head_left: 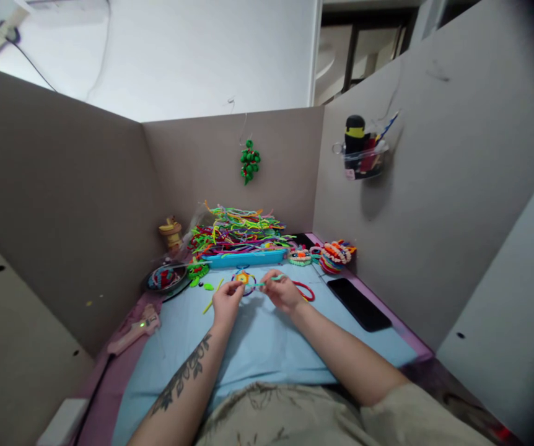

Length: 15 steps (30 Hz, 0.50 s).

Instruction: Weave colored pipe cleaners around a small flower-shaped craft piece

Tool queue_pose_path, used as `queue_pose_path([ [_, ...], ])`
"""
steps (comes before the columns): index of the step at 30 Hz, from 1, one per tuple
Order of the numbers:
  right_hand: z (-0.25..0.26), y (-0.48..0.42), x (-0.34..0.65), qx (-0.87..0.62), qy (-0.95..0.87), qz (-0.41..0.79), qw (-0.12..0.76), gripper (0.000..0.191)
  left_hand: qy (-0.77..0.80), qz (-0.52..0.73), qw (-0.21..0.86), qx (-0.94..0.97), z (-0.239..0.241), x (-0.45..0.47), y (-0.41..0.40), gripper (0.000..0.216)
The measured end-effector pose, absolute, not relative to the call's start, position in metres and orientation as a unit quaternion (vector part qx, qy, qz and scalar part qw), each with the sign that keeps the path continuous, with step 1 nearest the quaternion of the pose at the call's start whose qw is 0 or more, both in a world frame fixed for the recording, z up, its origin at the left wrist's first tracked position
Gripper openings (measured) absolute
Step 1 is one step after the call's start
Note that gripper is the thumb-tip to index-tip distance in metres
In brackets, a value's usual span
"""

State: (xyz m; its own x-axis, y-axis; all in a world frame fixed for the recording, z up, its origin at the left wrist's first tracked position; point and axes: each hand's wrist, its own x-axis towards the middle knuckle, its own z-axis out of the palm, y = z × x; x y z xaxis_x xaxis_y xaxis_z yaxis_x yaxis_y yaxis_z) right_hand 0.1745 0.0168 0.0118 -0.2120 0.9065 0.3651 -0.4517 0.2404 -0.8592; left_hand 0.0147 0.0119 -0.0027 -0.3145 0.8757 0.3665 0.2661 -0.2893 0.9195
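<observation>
A thin teal pipe cleaner (254,285) stretches between my hands above the blue cloth (267,353). My left hand (227,301) pinches one end with thumb and fingertips. My right hand (284,293) is closed on the other part, and a light teal length shows over its fingers. Just behind the hands lies a round piece (243,279) with a yellow-orange middle and a dark blue ring, partly hidden by my left fingers. A yellow-green pipe cleaner (212,297) rests left of my left hand. Beyond my right hand a red loop (307,291) lies on the cloth, partly covered.
A blue tray (248,259) heaped with colourful pipe cleaners (239,229) stands at the back. On the left are a pink glue gun (137,327) with a green light and a dark bowl (166,277). A black phone (358,303) lies right. Grey panels enclose three sides.
</observation>
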Motion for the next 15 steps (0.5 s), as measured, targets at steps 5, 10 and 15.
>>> queue_pose_path([
  [5, 0.006, 0.033, 0.182, -0.237, -0.515, 0.559, 0.604, 0.031, 0.493, 0.640, 0.327, 0.490, -0.005, 0.014, 0.017, 0.025],
  [10, -0.001, 0.027, 0.166, -0.376, -0.628, 0.369, 0.572, 0.032, 0.470, 0.647, 0.347, 0.490, -0.006, 0.015, 0.016, 0.026],
  [15, -0.003, 0.019, 0.158, -0.405, -0.670, 0.245, 0.572, 0.020, 0.458, 0.642, 0.351, 0.505, -0.003, 0.020, 0.012, 0.024],
])
